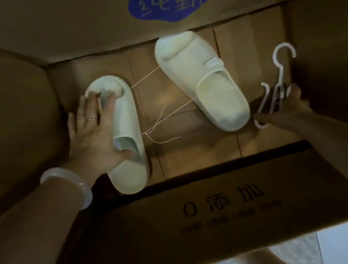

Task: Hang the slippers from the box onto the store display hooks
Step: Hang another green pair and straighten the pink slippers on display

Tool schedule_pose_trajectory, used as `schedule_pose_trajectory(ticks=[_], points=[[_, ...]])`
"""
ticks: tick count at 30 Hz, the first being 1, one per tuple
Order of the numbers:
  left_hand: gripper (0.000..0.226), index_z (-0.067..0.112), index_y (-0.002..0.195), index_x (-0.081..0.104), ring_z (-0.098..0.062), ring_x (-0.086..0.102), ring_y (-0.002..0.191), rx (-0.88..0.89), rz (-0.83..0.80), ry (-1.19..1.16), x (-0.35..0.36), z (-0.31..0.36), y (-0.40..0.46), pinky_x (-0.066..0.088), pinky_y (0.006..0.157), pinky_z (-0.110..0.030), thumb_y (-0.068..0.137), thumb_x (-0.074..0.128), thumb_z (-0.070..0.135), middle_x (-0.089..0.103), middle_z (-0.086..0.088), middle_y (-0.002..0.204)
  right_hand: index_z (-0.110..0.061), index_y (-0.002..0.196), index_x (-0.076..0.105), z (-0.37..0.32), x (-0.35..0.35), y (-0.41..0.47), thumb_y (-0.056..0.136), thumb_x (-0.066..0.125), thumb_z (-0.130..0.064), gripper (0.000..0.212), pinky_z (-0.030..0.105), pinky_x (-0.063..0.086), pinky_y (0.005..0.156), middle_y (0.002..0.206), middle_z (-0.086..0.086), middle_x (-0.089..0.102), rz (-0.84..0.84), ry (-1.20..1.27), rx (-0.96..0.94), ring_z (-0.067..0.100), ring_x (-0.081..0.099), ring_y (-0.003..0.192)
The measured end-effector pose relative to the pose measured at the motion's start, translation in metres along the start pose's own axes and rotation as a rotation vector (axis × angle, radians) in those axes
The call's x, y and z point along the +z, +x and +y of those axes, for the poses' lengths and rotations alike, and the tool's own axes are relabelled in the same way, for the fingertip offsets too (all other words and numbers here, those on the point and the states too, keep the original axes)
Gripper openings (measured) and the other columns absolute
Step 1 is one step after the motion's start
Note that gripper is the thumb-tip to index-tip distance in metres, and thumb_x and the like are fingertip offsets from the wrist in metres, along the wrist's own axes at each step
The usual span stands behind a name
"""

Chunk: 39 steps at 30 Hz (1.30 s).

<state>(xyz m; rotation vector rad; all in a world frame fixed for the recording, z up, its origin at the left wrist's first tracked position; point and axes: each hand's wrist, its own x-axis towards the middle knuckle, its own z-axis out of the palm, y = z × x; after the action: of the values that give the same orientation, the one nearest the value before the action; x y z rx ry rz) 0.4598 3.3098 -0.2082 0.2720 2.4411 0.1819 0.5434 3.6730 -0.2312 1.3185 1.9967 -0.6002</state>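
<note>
Your left hand (97,131) reaches down and forward, palm down, fingers spread and nearly straight, fingertips forward and thumb angled off to its right side. A ring sits on one finger and a pale bangle (71,183) circles the wrist just behind the hand. Your right hand (288,108) reaches in from the other side, forearm stretched long behind it, fingers curled round what it holds, knuckles turned away from you.

Two pale foam slippers (123,135) (201,81) lay apart inside the open brown cardboard box (206,218), thin strings (162,120) between them. White plastic hangers (276,87) sat at the right.
</note>
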Motion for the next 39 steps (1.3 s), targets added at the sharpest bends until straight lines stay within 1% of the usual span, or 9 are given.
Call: schedule_pose_trajectory(ticks=[7, 13, 17, 22, 27, 30, 33, 37, 39], points=[[0.11, 0.031, 0.146, 0.011, -0.032, 0.021, 0.131, 0.043, 0.085, -0.152, 0.006, 0.029, 0.008, 0.018, 0.112, -0.044, 0.061, 0.077, 0.047, 0.028, -0.015, 0.139, -0.01, 0.14, 0.021, -0.006, 0.019, 0.008, 0.057, 0.088, -0.023, 0.108, 0.047, 0.037, 0.1, 0.145, 0.019, 0.027, 0.085, 0.073, 0.179, 0.038, 0.033, 0.131], [0.098, 0.02, 0.142, 0.03, -0.032, 0.032, 0.121, 0.126, 0.155, -0.196, 0.01, 0.075, 0.007, 0.025, 0.105, -0.037, 0.059, 0.079, 0.039, 0.04, -0.015, 0.132, -0.01, 0.131, 0.045, 0.003, 0.016, -0.013, 0.087, 0.06, -0.013, 0.046, 0.029, 0.039, 0.081, 0.131, 0.015, 0.051, 0.098, 0.169, -0.019, 0.033, 0.053, 0.114], [0.091, 0.018, 0.141, 0.03, -0.033, 0.033, 0.119, 0.081, 0.189, -0.234, 0.001, 0.101, 0.018, 0.025, 0.106, -0.038, 0.064, 0.077, 0.031, 0.041, -0.016, 0.129, -0.019, 0.097, 0.058, -0.001, -0.004, -0.043, 0.094, 0.049, -0.017, 0.01, 0.02, 0.038, 0.056, 0.088, -0.003, 0.06, 0.147, 0.349, -0.221, 0.012, 0.058, 0.081], [0.076, 0.015, 0.14, 0.032, -0.034, 0.033, 0.123, 0.036, 0.226, -0.284, -0.012, 0.103, 0.036, 0.026, 0.108, -0.04, 0.074, 0.07, 0.022, 0.04, -0.016, 0.134, -0.01, 0.084, 0.065, -0.025, -0.021, -0.063, 0.09, 0.055, -0.015, 0.013, 0.011, 0.045, 0.054, 0.074, 0.003, 0.061, -0.084, 0.355, -0.406, -0.001, 0.058, 0.062], [0.094, 0.017, 0.144, 0.025, -0.029, 0.015, 0.14, 0.037, 0.045, -0.322, -0.006, 0.083, 0.031, 0.016, 0.114, -0.038, 0.068, 0.075, 0.044, 0.022, -0.011, 0.151, -0.011, 0.073, 0.066, -0.062, -0.017, -0.069, 0.089, 0.058, -0.019, 0.02, 0.034, 0.048, 0.07, 0.073, 0.019, 0.059, -0.34, 0.353, -0.448, 0.021, 0.057, 0.067], [0.12, 0.033, 0.147, 0.008, -0.031, -0.003, 0.143, -0.026, -0.095, -0.408, -0.005, 0.075, 0.028, 0.015, 0.115, -0.05, 0.053, 0.081, 0.052, -0.004, -0.009, 0.155, 0.0, 0.095, 0.066, -0.089, 0.001, -0.071, 0.089, 0.059, -0.019, 0.022, 0.049, 0.047, 0.087, 0.093, 0.031, 0.06, -0.436, 0.422, -0.459, 0.042, 0.057, 0.082], [0.134, 0.042, 0.144, -0.008, -0.031, -0.02, 0.142, 0.007, -0.234, -0.401, 0.0, 0.071, 0.028, 0.017, 0.114, -0.055, 0.048, 0.085, 0.049, -0.026, -0.003, 0.152, 0.009, 0.102, 0.06, -0.106, 0.021, -0.072, 0.091, 0.057, -0.02, 0.031, 0.036, 0.038, 0.077, 0.087, 0.011, 0.051, -0.534, 0.409, -0.507, 0.021, 0.046, 0.082], [0.135, 0.037, 0.146, -0.005, -0.033, -0.016, 0.143, 0.002, -0.215, -0.433, 0.006, 0.067, 0.027, 0.023, 0.114, -0.05, 0.049, 0.088, 0.041, -0.022, -0.004, 0.154, 0.014, 0.101, 0.056, -0.108, 0.03, -0.074, 0.092, 0.055, -0.019, 0.034, 0.034, 0.04, 0.075, 0.082, 0.014, 0.051, -0.574, 0.425, -0.49, 0.026, 0.043, 0.072], [0.133, 0.038, 0.146, -0.002, -0.031, -0.011, 0.144, -0.037, -0.167, -0.508, 0.008, 0.068, 0.027, 0.025, 0.113, -0.049, 0.049, 0.089, 0.038, -0.019, -0.003, 0.155, 0.01, 0.103, 0.059, -0.103, 0.028, -0.075, 0.091, 0.056, -0.021, 0.034, 0.045, 0.049, 0.09, 0.095, 0.031, 0.06, -0.59, 0.43, -0.458, 0.044, 0.054, 0.084]])
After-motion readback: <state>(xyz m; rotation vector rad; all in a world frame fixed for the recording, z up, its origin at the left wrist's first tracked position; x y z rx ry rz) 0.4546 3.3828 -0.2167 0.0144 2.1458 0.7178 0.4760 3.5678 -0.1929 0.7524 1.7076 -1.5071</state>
